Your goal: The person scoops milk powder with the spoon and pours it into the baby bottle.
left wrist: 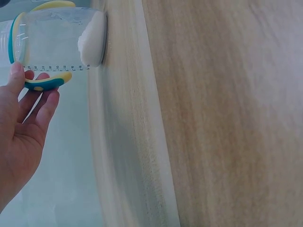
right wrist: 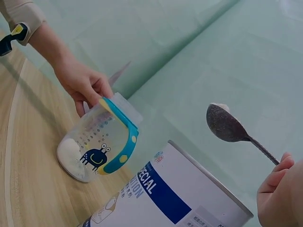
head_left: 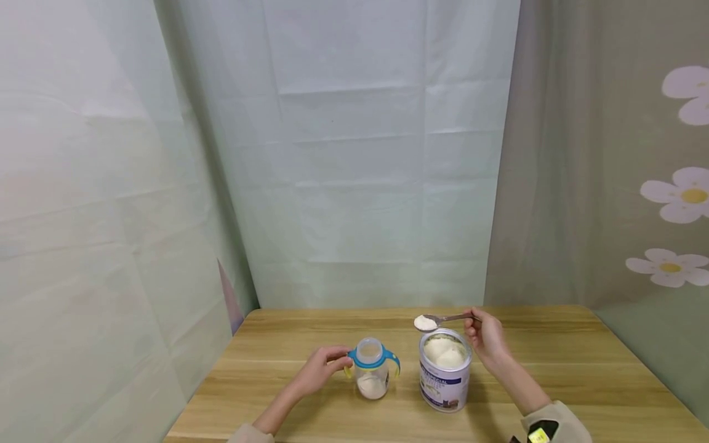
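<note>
Powder [head_left: 424, 322] lies mounded in the bowl of a spoon [head_left: 451, 318], which the right hand [head_left: 487, 338] pinches toward the end of its handle, fingers curled in around the metal. The bowl looks close to level, raised by the rim of an open can [head_left: 445, 384] that stands upright on the table [head_left: 532, 351], with more powder inside. Just beside the can, and apart from it, a clear bottle [head_left: 371, 375] stands upright with some powder at its bottom. The left hand [head_left: 321, 370] lightly grips one side handle [left wrist: 47, 84] of the bottle between thumb and fingers, the palm well clear of the wall.

Doing this well is mostly a matter of a level wrist: held so far back, the spoon would likely magnify any small tilt, and the mound could slide off. A grip nearer the bowl would probably steady it. The bottle's neck [head_left: 369, 351] looks hardly wider than the spoon, so the bowl's tip is best centred over it before any turning, then tipped slowly. A slightly firmer hold on the side handle should keep the bottle from rocking if the metal knocks it. Staying low between can and bottle would shorten the fall of stray grains.
</note>
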A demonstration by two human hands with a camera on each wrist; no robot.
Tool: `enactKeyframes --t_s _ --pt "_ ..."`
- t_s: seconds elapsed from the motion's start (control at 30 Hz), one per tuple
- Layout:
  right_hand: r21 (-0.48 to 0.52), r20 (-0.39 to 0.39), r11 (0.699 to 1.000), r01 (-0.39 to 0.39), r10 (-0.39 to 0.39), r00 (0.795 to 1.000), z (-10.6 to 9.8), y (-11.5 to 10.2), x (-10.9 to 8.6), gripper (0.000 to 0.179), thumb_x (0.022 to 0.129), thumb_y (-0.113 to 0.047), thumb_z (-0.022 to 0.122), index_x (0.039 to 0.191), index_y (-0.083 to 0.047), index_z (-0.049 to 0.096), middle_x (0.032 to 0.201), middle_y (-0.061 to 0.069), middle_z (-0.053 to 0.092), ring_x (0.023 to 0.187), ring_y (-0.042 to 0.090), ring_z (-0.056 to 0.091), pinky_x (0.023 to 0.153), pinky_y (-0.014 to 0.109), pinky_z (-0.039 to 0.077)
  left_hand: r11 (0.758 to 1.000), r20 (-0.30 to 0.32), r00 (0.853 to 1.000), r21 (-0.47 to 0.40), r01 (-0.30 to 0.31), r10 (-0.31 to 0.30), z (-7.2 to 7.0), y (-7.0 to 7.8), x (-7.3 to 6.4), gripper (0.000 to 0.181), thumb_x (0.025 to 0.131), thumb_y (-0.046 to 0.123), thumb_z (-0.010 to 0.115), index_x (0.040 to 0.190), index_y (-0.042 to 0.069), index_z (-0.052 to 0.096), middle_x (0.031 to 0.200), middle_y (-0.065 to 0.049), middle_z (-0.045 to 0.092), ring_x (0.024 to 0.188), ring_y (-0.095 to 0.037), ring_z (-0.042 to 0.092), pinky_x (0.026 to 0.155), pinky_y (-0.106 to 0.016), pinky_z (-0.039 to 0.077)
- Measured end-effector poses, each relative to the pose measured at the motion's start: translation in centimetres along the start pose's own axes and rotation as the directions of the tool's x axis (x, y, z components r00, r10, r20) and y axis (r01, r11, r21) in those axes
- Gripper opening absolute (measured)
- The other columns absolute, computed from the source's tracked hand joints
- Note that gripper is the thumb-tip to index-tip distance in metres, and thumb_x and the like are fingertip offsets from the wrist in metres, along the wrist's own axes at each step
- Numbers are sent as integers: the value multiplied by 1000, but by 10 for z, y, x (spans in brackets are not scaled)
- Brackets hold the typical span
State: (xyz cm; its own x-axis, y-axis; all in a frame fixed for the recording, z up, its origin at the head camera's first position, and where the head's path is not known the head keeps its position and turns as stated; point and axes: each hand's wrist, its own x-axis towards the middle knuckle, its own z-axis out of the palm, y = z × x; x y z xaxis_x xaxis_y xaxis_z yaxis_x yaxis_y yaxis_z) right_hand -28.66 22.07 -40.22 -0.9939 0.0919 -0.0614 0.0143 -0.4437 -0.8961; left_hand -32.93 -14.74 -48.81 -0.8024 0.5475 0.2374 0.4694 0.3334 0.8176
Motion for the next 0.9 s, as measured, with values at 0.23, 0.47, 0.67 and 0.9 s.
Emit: enactKeyframes --t_s 0.23,0.47,0.67,0.9 --pt "-40 -2 999 8 -8 1000 1 2 0 35 106 -19 30 82 -13 56 61 -8 48 51 2 40 44 13 31 1000 -4 1000 -9 -6 6 1 -1 -1 27 97 26 56 117 11 67 110 -8 70 98 -10 63 87 -28 56" --pt "-33 -1 999 10 -10 1000 4 2 0 36 106 -19 30 81 -13 56 61 -8 48 51 2 39 45 13 31 1000 -12 1000 -1 -9 9 -1 2 -2 27 97 28 57 116 12 68 110 -8 70 96 -6 63 86 -26 56" --pt "-16 0 1000 5 -5 1000 8 3 -2 36 105 -18 30 81 -12 56 62 -7 47 51 2 39 45 12 30 1000 -6 1000 -6 0 0 -2 4 -4 27 97 27 57 117 13 68 111 -7 70 97 -7 63 86 -27 56" --pt "-20 4 1000 14 -14 1000 12 3 -2 37 105 -16 31 78 -14 56 60 -8 48 50 1 39 44 12 30 1000 -12 1000 -13 -4 4 -1 4 -3 28 97 26 57 117 10 68 111 -10 70 97 -7 63 86 -30 56"
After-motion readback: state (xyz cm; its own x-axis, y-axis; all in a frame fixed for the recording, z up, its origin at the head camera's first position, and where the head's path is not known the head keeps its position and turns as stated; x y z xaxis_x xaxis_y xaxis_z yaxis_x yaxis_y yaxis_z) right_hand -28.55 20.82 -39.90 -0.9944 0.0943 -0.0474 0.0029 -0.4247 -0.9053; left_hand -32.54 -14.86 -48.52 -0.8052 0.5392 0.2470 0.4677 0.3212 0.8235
